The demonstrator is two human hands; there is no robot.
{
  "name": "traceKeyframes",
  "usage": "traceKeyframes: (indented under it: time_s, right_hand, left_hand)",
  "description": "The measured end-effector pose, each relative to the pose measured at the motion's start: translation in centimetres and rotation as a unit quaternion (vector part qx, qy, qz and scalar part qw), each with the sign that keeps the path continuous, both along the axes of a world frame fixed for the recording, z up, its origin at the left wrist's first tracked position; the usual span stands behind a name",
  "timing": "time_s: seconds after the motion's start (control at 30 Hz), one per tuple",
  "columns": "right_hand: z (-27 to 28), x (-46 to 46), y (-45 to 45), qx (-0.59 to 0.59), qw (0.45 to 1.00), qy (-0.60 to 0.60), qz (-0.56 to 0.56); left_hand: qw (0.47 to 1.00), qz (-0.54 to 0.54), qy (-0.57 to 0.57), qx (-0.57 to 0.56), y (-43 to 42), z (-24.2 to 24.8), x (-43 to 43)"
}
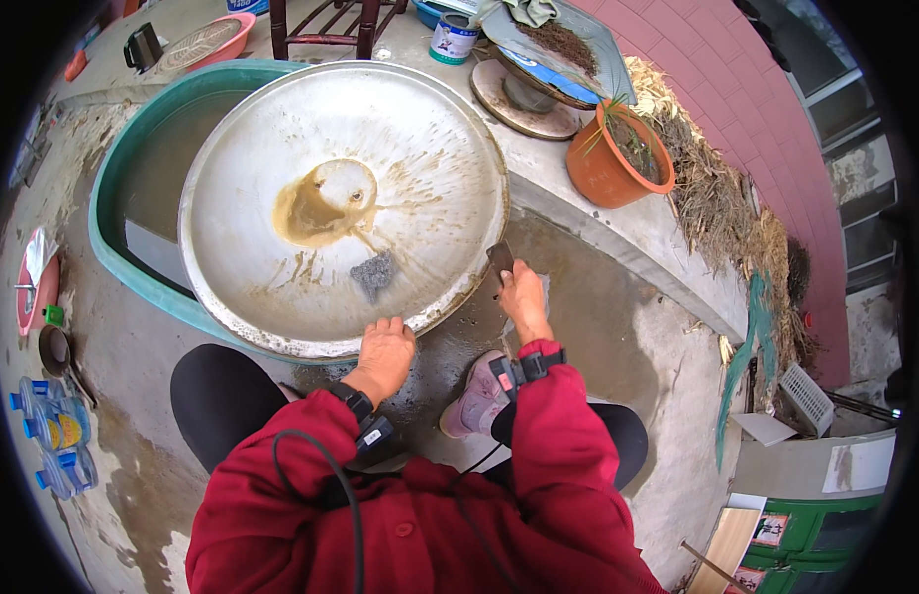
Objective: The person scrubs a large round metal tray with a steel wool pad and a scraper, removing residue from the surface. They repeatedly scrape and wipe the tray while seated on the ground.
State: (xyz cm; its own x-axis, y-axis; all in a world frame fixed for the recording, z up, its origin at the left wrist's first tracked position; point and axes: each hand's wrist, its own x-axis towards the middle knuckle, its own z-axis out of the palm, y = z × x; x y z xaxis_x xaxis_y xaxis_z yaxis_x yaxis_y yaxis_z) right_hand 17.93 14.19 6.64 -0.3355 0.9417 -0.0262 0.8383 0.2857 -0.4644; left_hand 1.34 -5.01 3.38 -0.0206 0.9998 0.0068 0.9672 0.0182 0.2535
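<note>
A large round metal pan [445,171] with a pale, stained inner face rests over a green plastic tub [107,215] of murky water. Brown water pools around its centre, and a grey scouring pad [374,275] lies on its lower part. My left hand [385,356] grips the near rim, fingers over the edge. In my right hand [520,293] is a flat, dark scraper-like tool [500,258], its blade against or close to the pan's right rim; I cannot tell whether they touch.
A concrete ledge [548,178] carries an orange flowerpot [615,171], a paint can [454,38] and a tray with dark crumbs [608,44]. A wooden chair [322,44] stands beyond the pan. At left are plastic bottles [58,438] and a ladle [55,349]. The ground is wet.
</note>
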Motion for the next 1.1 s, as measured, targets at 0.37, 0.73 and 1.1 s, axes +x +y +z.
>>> traceKeyframes:
  time_s: [0.37, 0.73, 1.1]
  right_hand:
    - [2.8, -3.8, 8.2, 0.111, 0.9, -0.365, 0.213]
    - [2.8, -7.4, 9.0, 0.061, 0.816, -0.508, 0.269]
    - [2.8, -7.1, 6.6, 0.042, 0.811, -0.509, 0.285]
  left_hand:
    - [1.0, 0.025, -0.004, -0.002, 1.0, -2.4, -0.2]
    - [0.998, 0.052, -0.024, 0.027, 1.1, -3.2, 0.0]
    - [0.996, 0.066, -0.034, 0.038, 1.1, -3.1, -0.1]
